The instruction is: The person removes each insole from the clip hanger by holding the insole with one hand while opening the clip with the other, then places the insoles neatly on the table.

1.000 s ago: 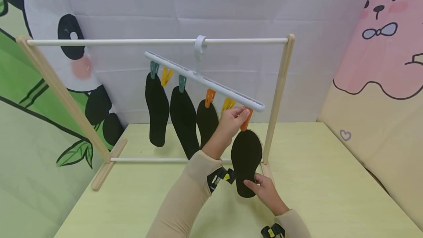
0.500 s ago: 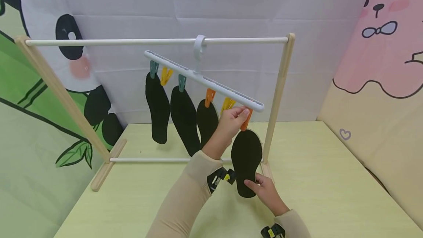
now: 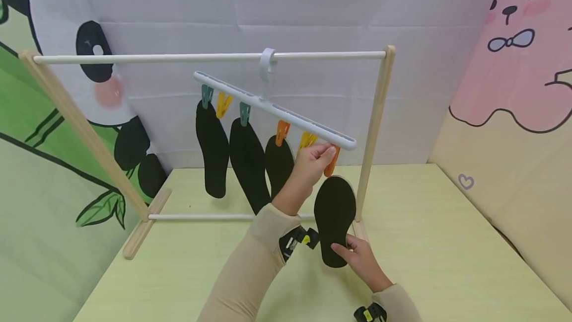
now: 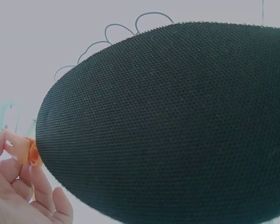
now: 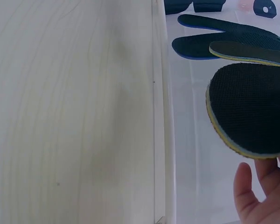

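Observation:
My left hand (image 3: 308, 168) pinches an orange clothespin (image 3: 331, 162) at the lower right end of the white clip hanger (image 3: 308, 124). Below it, my right hand (image 3: 363, 260) holds a black insole (image 3: 335, 207) near its narrow end, thumb across the front and fingers behind. The insole's broad top edge is right at the clothespin's tip, and in the left wrist view the orange clothespin (image 4: 29, 150) meets that rounded edge. A yellowish rim shows along the held insole (image 5: 249, 109) in the right wrist view.
The hanger tilts down to the right from a white rod (image 3: 178, 57) on a wooden-sided rack (image 3: 377, 128). Three black insoles hang from it: one far left (image 3: 212, 153), one beside it (image 3: 248, 163), one (image 3: 279, 163) partly behind my left hand. Yellow clothespins (image 3: 223, 105) hang between them.
The held insole has shifted very slightly right relative to the orange clothespin. The leftmost hanging insoles sway a little. My left hand keeps its pinch.

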Tool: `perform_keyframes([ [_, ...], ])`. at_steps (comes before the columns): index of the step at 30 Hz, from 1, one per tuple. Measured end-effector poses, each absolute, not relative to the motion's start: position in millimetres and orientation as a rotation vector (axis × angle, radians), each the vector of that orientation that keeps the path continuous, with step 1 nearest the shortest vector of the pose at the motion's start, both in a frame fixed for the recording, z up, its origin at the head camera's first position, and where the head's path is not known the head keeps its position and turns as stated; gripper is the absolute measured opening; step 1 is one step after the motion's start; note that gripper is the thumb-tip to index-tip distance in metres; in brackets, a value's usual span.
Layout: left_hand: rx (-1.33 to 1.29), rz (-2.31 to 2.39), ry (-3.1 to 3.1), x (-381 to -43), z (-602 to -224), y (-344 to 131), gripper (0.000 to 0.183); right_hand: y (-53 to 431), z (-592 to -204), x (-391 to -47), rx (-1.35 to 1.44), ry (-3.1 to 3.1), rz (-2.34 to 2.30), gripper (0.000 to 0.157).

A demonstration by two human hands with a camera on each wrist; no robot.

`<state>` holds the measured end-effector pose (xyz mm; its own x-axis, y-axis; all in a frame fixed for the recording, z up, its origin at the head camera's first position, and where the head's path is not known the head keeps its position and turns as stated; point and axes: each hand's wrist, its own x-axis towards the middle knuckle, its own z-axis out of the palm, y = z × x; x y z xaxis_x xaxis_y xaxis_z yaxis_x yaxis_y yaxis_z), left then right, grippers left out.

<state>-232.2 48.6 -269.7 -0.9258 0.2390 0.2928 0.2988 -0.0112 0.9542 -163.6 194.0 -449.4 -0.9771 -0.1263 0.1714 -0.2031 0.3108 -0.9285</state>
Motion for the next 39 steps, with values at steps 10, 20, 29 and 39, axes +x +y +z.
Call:
perform_keyframes([
  [10,-0.581,-2.146,-2.172,-231.5,-269.8,47.9,0.030,194.7,-449.6,-162.8,0.312,-2.477,1.781,0.020],
  [20,-0.586,-2.182,-2.176,-234.0,-273.2,47.5,0.031,195.6,-449.7,-161.0,0.309,-2.465,1.764,0.017],
  [29,-0.578,-2.170,-2.235,-231.2,-270.4,46.9,0.032,196.7,-446.8,-161.5,0.299,-2.469,1.752,0.019],
  [39,-0.582,-2.164,-2.264,-232.5,-273.6,49.2,0.033,199.7,-446.5,-160.2,0.235,-2.477,1.742,0.016],
])
